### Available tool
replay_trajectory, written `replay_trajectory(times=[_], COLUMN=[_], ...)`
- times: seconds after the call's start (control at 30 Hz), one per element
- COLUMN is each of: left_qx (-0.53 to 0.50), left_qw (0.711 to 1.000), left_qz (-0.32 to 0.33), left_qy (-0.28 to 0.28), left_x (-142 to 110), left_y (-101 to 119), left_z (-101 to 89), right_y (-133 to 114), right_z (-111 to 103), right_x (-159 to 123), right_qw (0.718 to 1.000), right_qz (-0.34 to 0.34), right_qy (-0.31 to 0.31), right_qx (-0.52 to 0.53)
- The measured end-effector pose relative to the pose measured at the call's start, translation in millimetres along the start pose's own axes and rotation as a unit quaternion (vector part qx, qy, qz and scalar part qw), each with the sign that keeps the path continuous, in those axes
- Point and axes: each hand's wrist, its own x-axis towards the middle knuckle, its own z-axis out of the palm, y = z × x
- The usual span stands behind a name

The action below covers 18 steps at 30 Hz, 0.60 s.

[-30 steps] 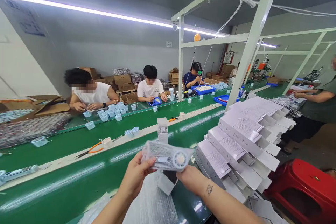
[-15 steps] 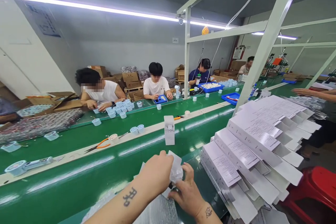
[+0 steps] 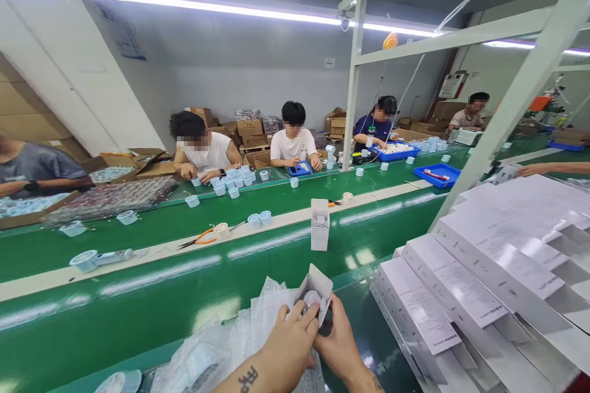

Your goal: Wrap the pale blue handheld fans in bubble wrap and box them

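Left hand, right hand both gripping small white carton; print on stacked cartons unreadable.

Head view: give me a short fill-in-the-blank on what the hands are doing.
1. Both hands, left hand and right hand, hold a small white ____.
2. The upright box stands on the ____ belt.
3. The stacked flat boxes lie to the person's ____.

Missing words: box; green; right
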Motion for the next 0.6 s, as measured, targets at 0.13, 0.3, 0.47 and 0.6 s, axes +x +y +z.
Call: replay_trajectory(times=[0.13, 0.3, 0.47, 0.6], left_qx=[-0.084, -0.176, -0.232, -0.231], left_qw=[0.976, 0.786, 0.635, 0.654], left_qz=[-0.012, -0.406, -0.637, -0.667], left_qy=[0.202, 0.432, 0.370, 0.271], left_x=[-41, -148, -248, -264], left_y=[-37, -114, -149, -154], left_z=[19.5, 29.0, 84.9, 126.1], right_y=[-48, -69, -32, -7], right_z=[-2, 47, 148, 196], right_x=[34, 135, 211, 226], right_qw=[0.998, 0.989, 0.975, 0.963], right_qz=[-0.020, -0.052, -0.057, -0.045], right_qy=[-0.055, -0.115, -0.191, -0.236], right_qx=[-0.027, -0.074, -0.093, -0.125])
